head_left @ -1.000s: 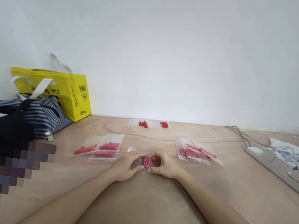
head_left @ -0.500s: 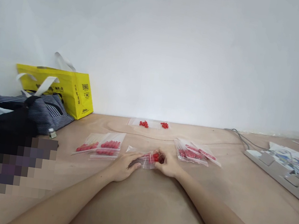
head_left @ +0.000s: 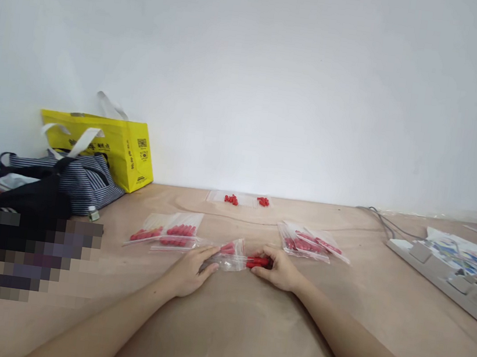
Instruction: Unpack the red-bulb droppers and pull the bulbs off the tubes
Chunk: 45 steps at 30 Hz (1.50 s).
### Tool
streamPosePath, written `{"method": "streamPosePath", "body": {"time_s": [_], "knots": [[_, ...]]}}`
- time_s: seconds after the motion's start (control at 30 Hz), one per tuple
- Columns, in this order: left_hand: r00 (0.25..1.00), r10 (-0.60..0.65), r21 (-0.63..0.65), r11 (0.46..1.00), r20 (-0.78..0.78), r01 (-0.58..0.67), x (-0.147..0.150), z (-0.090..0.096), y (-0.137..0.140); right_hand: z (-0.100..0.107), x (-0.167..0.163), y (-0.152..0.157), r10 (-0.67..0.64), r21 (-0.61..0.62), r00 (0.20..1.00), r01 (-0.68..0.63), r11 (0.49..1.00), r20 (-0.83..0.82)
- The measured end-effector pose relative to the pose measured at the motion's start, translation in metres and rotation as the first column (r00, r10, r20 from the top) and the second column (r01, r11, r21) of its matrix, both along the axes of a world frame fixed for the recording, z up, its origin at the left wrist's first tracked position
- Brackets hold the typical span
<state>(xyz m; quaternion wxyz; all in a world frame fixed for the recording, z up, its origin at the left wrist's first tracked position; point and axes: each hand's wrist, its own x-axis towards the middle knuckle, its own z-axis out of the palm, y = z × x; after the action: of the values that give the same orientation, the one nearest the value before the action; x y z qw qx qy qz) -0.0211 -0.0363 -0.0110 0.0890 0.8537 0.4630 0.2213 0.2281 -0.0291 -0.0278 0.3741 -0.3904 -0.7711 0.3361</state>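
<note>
The clear zip bag (head_left: 231, 263), containing red pieces (head_left: 228, 248), lies on the desk (head_left: 219, 328), its left end grasped by the left hand (head_left: 191, 269). The right hand (head_left: 281, 270) grips red cylindrical pieces (head_left: 257, 262) at its right end. Loosened fingers could let these roll away.

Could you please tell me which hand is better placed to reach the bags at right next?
Probably the right hand: it is nearer those bags, though it holds red pieces. The left hand is farther away and holds the middle bag.
</note>
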Motion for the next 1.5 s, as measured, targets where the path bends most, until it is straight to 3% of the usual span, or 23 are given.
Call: {"method": "streamPosePath", "body": {"time_s": [0.17, 0.33, 0.47, 0.57, 0.73, 0.93, 1.13, 1.37, 1.5], "knots": [[1.0, 0.027, -0.008, 1.0, -0.006, -0.027, 0.0, -0.002, 0.003, 0.003, 0.008, -0.009, -0.153, 0.136, 0.982, 0.137, 0.981, 0.109], [0.999, 0.02, 0.019, 1.0, -0.026, -0.02, -0.001, 0.0, 0.004, 0.002, 0.028, -0.026, -0.277, 0.193, 0.94, 0.24, 0.952, 0.198], [0.999, 0.016, 0.011, 1.0, -0.038, -0.016, -0.001, 0.002, 0.004, -0.003, 0.041, -0.035, -0.488, 0.291, 0.84, 0.417, 0.861, 0.237], [0.999, 0.025, 0.02, 1.0, -0.033, -0.024, -0.001, 0.002, 0.005, -0.005, 0.038, -0.034, -0.572, 0.341, 0.783, 0.483, 0.806, 0.243], [1.0, 0.023, 0.021, 1.0, -0.013, -0.023, -0.001, 0.0, 0.006, -0.006, 0.016, -0.012, -0.581, 0.411, 0.761, 0.45, 0.793, 0.288], [1.0, 0.019, 0.007, 1.0, -0.016, -0.019, -0.001, 0.002, 0.005, -0.005, -0.013, 0.018, -0.652, 0.4, 0.696, 0.529, 0.748, 0.3], [0.999, 0.028, 0.0, 1.0, -0.045, -0.028, -0.002, 0.003, 0.005, -0.004, -0.003, 0.014, -0.697, 0.365, 0.652, 0.596, 0.715, 0.301], [0.997, 0.022, 0.002, 1.0, -0.077, -0.022, -0.002, 0.004, 0.006, -0.008, 0.012, 0.018, -0.56, 0.31, 0.807, 0.492, 0.813, 0.187], [0.996, 0.016, 0.024, 1.0, -0.087, -0.014, -0.002, 0.004, 0.006, -0.009, 0.008, 0.025, -0.593, 0.276, 0.797, 0.548, 0.789, 0.114]]}}
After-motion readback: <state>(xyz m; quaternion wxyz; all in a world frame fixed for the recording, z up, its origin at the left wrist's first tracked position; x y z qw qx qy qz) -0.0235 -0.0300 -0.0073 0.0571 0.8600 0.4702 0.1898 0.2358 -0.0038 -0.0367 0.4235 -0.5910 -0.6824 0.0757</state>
